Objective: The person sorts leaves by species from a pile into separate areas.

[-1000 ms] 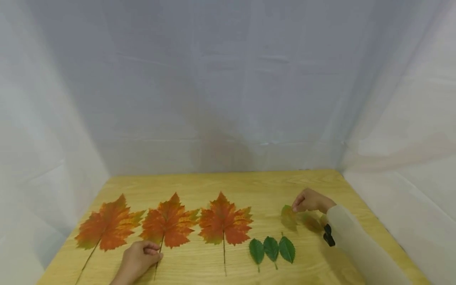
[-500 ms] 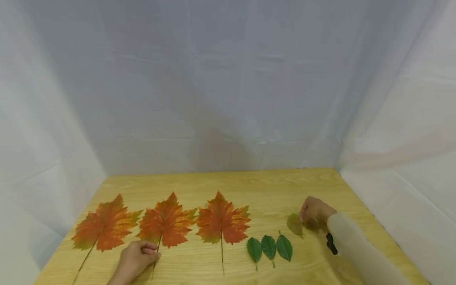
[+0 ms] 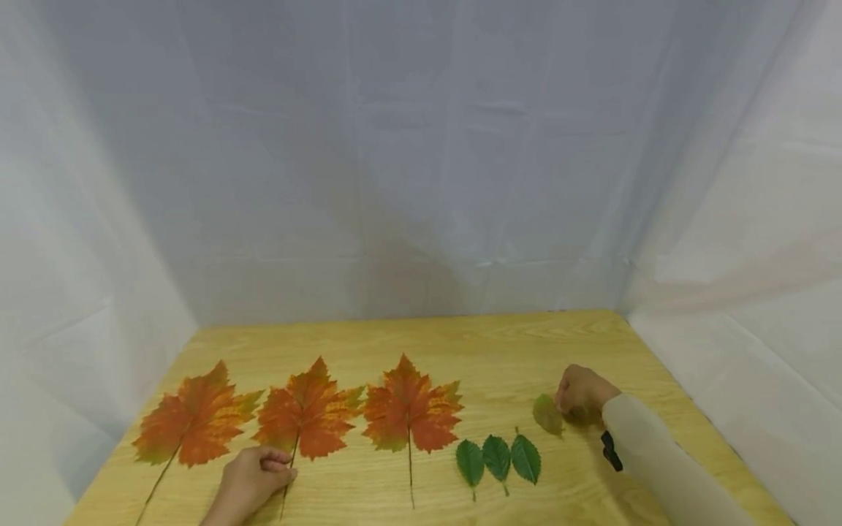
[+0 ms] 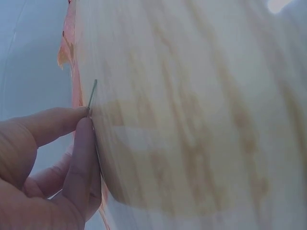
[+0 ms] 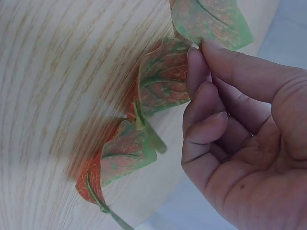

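Note:
In the head view my left hand (image 3: 253, 478) pinches the thin stem of the middle maple leaf (image 3: 308, 416), which is orange-red and lies flat. Thumb and fingertip meet on that stem (image 4: 94, 91) in the left wrist view. At the table's right, my right hand (image 3: 584, 387) pinches a small green-and-reddish leaf (image 3: 547, 414) by its edge or stem end. Close up in the right wrist view, this held leaf (image 5: 211, 19) is at the top. Two similar curled leaves, one nearer (image 5: 165, 79) and one farther (image 5: 128, 151), lie beside the fingers; the hand mostly hides them in the head view.
Two more orange maple leaves, left (image 3: 194, 420) and right (image 3: 411, 409), lie in the same row. Three dark green leaves (image 3: 496, 459) sit side by side, right of centre. Pale cloth (image 3: 408, 161) encloses the wooden table (image 3: 487, 351) at its back and sides.
My right hand has come down toward the near side and a little right, with the small leaf in its fingers; it barely moves in the last half second. My left hand stays on the stem.

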`<control>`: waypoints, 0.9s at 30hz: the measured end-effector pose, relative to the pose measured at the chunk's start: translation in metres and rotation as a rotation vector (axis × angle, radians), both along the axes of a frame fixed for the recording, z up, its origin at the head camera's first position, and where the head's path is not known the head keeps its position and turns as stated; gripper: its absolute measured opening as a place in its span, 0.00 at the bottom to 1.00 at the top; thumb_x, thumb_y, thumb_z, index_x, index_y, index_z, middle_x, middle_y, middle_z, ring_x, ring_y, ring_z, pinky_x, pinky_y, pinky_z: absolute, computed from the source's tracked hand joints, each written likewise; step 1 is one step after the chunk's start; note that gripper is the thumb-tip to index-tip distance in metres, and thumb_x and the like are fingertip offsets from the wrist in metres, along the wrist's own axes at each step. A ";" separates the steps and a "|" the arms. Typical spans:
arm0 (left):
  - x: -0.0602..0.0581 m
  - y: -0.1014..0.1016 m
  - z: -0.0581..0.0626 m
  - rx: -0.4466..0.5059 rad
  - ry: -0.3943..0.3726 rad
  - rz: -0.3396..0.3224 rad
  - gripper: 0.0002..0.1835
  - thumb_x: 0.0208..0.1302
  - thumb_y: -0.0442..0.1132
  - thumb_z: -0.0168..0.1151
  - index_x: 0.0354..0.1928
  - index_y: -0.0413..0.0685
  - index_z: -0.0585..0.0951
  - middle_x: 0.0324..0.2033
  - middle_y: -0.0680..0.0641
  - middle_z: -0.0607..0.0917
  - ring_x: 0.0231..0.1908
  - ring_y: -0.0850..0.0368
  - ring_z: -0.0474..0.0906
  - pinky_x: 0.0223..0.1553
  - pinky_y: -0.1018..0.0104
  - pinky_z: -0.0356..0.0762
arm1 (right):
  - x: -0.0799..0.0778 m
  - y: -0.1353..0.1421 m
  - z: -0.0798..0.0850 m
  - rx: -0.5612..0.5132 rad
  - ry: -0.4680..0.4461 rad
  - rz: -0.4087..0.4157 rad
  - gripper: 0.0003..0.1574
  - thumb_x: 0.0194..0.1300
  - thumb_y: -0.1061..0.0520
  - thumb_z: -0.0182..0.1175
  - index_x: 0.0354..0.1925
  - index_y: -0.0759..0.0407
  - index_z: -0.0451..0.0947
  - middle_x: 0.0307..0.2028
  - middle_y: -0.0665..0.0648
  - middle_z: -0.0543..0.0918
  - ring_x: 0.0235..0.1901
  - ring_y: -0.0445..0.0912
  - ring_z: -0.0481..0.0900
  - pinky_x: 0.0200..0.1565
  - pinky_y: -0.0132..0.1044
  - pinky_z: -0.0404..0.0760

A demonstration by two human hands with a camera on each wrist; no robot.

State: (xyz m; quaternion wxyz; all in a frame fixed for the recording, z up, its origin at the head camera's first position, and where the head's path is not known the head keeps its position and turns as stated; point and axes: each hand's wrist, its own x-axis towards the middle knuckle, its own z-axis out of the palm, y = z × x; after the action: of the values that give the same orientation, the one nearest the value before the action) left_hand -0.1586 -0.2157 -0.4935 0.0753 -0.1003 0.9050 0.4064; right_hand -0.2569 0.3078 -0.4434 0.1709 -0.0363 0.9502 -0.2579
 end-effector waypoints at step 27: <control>-0.001 0.000 0.001 -0.002 -0.004 -0.005 0.11 0.51 0.36 0.73 0.35 0.38 0.84 0.25 0.50 0.82 0.26 0.58 0.77 0.29 0.62 0.77 | 0.001 0.003 0.003 -0.056 -0.002 -0.044 0.04 0.50 0.72 0.64 0.24 0.67 0.81 0.25 0.58 0.83 0.27 0.48 0.78 0.34 0.42 0.81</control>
State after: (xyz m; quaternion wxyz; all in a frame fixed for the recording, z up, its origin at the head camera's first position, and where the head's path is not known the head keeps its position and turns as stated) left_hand -0.1595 -0.2156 -0.4928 0.0781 -0.0992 0.9054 0.4053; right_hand -0.2561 0.3107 -0.4400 0.1653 -0.0198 0.9431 -0.2880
